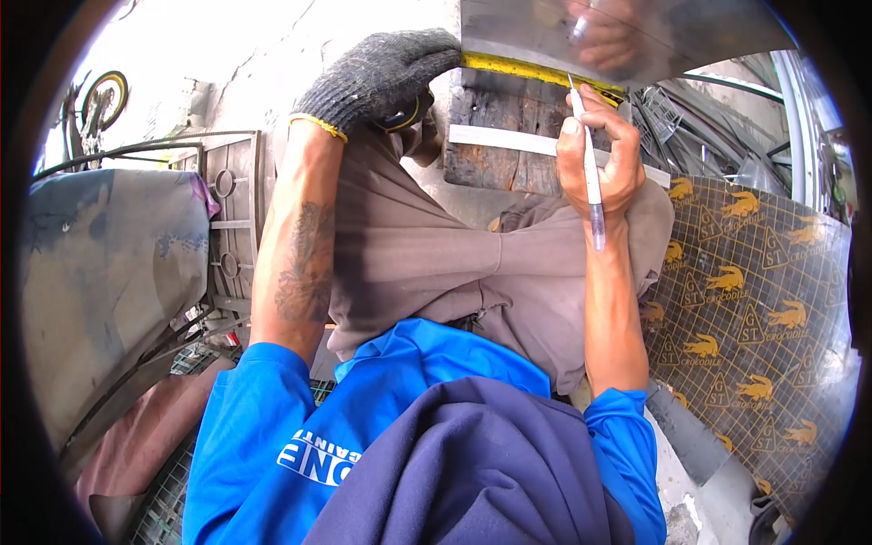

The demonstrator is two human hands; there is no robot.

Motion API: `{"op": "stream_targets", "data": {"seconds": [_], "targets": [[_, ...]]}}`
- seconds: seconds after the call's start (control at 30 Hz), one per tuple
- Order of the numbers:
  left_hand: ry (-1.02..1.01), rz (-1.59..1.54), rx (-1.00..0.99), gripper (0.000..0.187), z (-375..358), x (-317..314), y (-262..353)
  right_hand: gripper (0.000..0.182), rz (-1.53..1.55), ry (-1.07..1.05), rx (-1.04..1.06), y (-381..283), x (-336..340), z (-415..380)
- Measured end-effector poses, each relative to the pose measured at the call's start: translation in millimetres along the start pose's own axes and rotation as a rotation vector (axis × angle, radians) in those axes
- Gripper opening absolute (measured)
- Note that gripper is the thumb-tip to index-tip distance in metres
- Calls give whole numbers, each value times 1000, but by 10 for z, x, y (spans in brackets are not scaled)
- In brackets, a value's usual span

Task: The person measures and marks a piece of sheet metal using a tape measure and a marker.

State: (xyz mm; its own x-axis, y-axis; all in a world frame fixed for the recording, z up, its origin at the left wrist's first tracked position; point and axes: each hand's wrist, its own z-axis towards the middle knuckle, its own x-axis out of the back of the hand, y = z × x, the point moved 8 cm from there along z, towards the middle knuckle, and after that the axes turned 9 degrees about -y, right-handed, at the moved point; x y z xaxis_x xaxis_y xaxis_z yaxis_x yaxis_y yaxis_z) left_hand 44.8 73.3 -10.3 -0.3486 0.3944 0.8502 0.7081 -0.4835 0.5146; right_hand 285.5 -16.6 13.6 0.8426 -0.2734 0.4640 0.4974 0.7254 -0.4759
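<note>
Bright work floor (pixel 263 64); shiny metal sheet (pixel 522 27) lies at the far side of the dark wooden block (pixel 509 107), yellow strip (pixel 518 67) along its near edge, looks stiff, slick, probably sharp, so best held gloved by the rim. Bare right hand (pixel 612 156) grips white pen (pixel 592 177) by the strip; gloved left hand (pixel 386 74) meets strip's left end, can't tell if pinching. Room left, metal bars (pixel 805 136) crowd right.

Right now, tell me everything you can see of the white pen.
The slim pen has a white, plastic-looking barrel, a narrow pointed tip and a greyish, translucent-looking rear end. The right hand grips it at a slant, rear end toward the body, tip by the yellow strip; whether they touch is unclear.
</note>
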Motion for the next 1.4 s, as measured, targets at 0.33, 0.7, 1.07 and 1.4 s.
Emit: {"op": "stream_targets", "data": {"seconds": [0.33,0.7,1.07,1.4], "targets": [[42,-93,25,37,-12,41,-8,22,-2,-60,-53,0,-2,-16],[56,-107,14,37,-7,33,-10,22,4,-72,-68,28,-77,-38],[41,-105,87,35,-15,50,23,24,-65,-96,-67,16,-144,7],[32,-121,103,39,-14,17,-51,26,-65,-78,-68,31,-150,-6]]}}
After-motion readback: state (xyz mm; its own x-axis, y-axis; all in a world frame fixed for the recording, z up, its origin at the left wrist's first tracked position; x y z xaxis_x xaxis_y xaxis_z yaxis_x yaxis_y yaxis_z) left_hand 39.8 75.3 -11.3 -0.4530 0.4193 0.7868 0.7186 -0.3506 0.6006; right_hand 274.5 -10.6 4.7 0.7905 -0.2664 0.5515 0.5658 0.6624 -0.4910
